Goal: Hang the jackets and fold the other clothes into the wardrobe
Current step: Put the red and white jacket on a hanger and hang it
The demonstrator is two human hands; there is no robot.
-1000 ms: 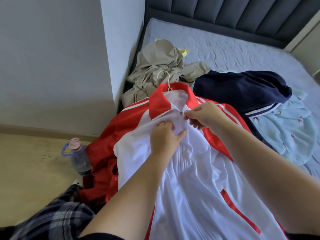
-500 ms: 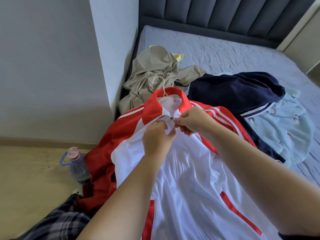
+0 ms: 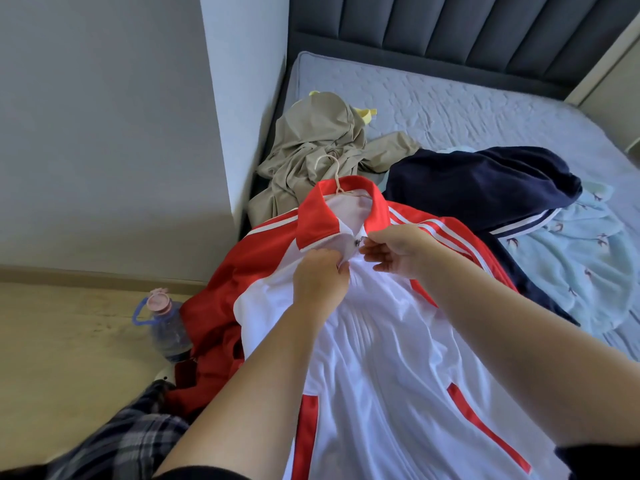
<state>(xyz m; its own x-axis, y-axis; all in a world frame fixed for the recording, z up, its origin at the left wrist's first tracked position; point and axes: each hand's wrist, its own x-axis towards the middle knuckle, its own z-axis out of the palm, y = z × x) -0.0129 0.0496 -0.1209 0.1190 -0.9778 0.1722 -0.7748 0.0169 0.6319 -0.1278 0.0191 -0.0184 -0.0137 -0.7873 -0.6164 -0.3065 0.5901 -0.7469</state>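
Observation:
A red and white track jacket (image 3: 381,341) lies front-up on the near edge of the bed, with a pale hanger hook (image 3: 330,168) sticking out of its red collar. My left hand (image 3: 318,278) pinches the white front fabric just below the collar. My right hand (image 3: 401,251) holds the small dark zipper pull (image 3: 357,242) between thumb and forefinger, its other fingers loosely spread. The zip is closed almost up to the collar.
On the grey mattress (image 3: 450,98) lie a crumpled beige jacket (image 3: 318,140), a navy garment (image 3: 485,185) and a light blue patterned garment (image 3: 581,265). A water bottle (image 3: 166,327) stands on the wooden floor at left. A white wall corner (image 3: 239,98) borders the bed.
The zipper pull has travelled up to the base of the collar with my right hand. My left hand has kept its pinch below it. My right fingers have loosened a little.

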